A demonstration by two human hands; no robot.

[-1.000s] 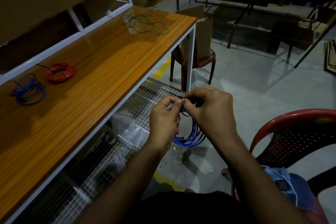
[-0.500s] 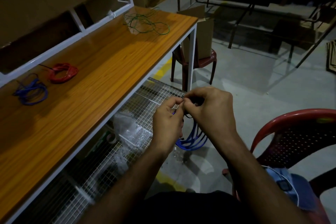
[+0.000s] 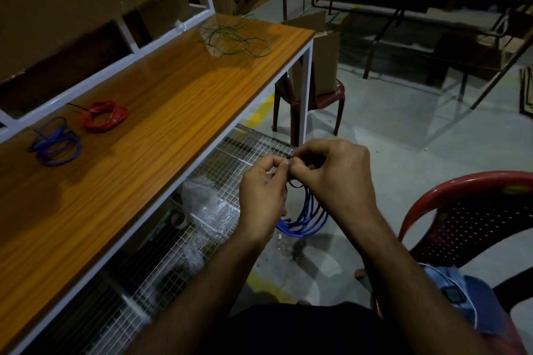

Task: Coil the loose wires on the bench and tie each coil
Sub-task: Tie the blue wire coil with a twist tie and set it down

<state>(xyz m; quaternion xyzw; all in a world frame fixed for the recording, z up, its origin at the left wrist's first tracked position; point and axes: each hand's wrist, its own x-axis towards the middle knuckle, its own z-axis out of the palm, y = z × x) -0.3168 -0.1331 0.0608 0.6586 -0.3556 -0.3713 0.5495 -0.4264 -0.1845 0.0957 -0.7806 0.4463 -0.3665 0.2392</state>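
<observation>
Both hands, left [image 3: 264, 196] and right [image 3: 336, 179], pinch a black tie [image 3: 295, 184] closed atop the hanging blue coil [image 3: 305, 220] (off the bench [image 3: 161, 112], so loops hang free).

Warehouse workshop, cardboard boxes [image 3: 66, 3], workbench [image 3: 161, 112]

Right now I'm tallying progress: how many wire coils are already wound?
3: a red coil and a blue coil on the bench, and another blue coil hanging from both hands. The green wire lies loose.
</observation>
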